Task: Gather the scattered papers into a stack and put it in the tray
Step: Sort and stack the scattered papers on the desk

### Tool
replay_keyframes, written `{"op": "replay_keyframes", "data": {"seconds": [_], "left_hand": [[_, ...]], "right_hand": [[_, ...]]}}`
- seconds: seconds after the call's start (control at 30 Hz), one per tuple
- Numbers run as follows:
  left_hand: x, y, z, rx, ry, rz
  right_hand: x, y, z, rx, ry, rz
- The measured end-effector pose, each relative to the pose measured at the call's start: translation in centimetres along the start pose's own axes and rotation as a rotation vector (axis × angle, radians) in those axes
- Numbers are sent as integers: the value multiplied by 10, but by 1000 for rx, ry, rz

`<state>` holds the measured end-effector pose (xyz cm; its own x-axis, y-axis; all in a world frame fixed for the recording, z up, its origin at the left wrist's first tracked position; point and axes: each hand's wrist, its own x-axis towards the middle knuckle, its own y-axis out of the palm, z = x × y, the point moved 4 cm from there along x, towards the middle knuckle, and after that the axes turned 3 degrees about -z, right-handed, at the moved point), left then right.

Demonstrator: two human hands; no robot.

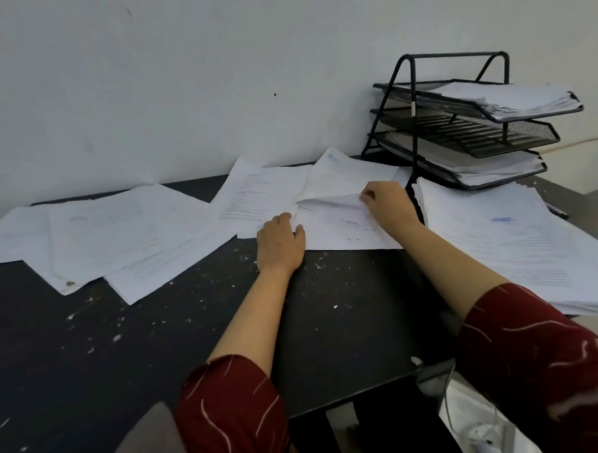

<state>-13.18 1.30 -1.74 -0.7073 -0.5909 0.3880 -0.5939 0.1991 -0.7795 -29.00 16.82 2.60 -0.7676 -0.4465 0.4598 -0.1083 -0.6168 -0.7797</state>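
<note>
Pinching a lifted sheet (331,204) with my right hand (389,205) while my left hand (279,242) curls under the loose papers (119,234) by the table's (158,335) back edge, I judge them light, floppy, best held by edges, mesh tray (513,138) right.

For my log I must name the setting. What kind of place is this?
Probably an office or study desk: a black three-tier mesh tray holding papers stands against a plain wall, and printed sheets lie scattered on a dark, paint-flecked table.
</note>
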Motion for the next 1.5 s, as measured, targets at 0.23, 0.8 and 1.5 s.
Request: {"op": "replay_keyframes", "data": {"seconds": [0.23, 0.8, 1.5], "left_hand": [[19, -9, -20, -13, -15, -128], [42, 29, -76, -196, 304, 84], [48, 38, -72, -446, 101, 18]], "right_hand": [[5, -17, 9, 102, -200, -34], [7, -11, -40, 583, 753, 284], [14, -14, -38, 563, 803, 264]]}}
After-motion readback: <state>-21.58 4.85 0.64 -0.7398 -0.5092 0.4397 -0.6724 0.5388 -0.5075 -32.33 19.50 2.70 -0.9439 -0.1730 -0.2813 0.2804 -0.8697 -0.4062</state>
